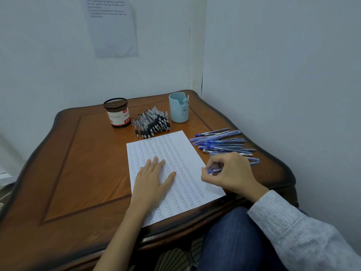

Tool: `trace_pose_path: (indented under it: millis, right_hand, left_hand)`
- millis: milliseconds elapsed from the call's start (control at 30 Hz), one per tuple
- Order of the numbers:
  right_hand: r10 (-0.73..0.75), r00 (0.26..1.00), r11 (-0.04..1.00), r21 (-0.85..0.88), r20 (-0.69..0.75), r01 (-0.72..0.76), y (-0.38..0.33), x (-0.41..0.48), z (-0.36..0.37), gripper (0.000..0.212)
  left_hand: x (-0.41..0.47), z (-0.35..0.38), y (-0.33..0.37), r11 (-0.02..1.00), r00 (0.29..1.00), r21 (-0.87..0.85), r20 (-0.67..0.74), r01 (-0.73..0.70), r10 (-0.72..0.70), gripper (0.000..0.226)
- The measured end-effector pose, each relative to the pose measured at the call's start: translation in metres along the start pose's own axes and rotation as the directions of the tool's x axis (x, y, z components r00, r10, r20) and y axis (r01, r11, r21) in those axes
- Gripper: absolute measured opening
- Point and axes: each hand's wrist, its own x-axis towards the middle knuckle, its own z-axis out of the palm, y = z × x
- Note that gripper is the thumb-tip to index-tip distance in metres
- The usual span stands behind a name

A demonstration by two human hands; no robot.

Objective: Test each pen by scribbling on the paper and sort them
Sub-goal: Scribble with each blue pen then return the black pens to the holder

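Glossy carved wood made up the table (82, 153), where my left hand (154, 178) lay flat, fingers spread, on the scribbled paper (187, 173). My right hand (228, 173) pinched a slim blue pen (214, 170) at the sheet's right edge, beside the blue pens (222, 143).

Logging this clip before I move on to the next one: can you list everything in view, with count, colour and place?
table: one, brown wood, in the room corner
paper: one sheet, white with rows of scribbles, near right of the table
black pens: a pile, too many to count, black and clear, behind the paper
blue pens: a pile, too many to count, blue, right of the paper
mesh holder: one, black with a red and white label, left of the black pens
cup: one, light blue, right of the black pens
wall notice: one, white, printed, on the wall
held pen: one, blue, at the paper's right edge
left hand: flat on the paper
right hand: pinches the held pen
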Motion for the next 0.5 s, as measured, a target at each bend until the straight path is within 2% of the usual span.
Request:
trace_pose_path:
  millis: [67,167,233,333,367,400,467,500]
  right_hand:
    - [0.032,0.999,0.99,0.135,-0.008,-0.031,-0.002,0.0,-0.001,0.017]
    - [0.07,0.997,0.939,0.336,0.013,-0.071,-0.009,0.003,-0.006,0.028]
    - [0.022,0.999,0.937,0.349,0.039,-0.034,-0.012,0.005,-0.012,0.027]
    - [-0.023,0.999,0.945,0.326,0.044,0.007,-0.011,0.009,-0.014,0.013]
    - [0.03,0.998,0.91,0.411,0.055,-0.05,-0.011,0.01,-0.014,0.013]
    - [0.112,0.991,0.825,0.548,0.076,-0.136,-0.011,0.012,-0.014,0.017]
    - [0.25,0.955,0.569,0.774,0.16,-0.278,-0.012,0.016,-0.017,0.035]
    - [0.278,0.936,0.489,0.808,0.215,-0.33,-0.011,0.016,-0.018,0.049]
  left_hand:
    - [0.0,0.0,0.0,1.0,1.0,-0.002,0.0,-0.001,0.001,0.066]
    - [0.001,0.002,-0.001,1.0,1.0,-0.004,-0.005,-0.005,0.005,0.066]
    - [0.001,0.002,-0.001,1.0,1.0,-0.003,-0.012,-0.01,0.01,0.066]
    - [0.0,0.001,-0.001,0.999,0.998,-0.032,-0.038,-0.041,0.04,0.062]
    - [-0.002,0.0,-0.001,0.996,0.996,-0.056,-0.044,-0.075,0.072,0.06]
    - [-0.004,-0.002,0.001,0.989,0.992,-0.086,-0.043,-0.123,0.119,0.058]
    - [-0.008,-0.005,0.005,0.966,0.975,-0.13,-0.02,-0.222,0.222,0.059]
    - [-0.01,-0.007,0.007,0.958,0.965,-0.12,-0.002,-0.262,0.263,0.063]
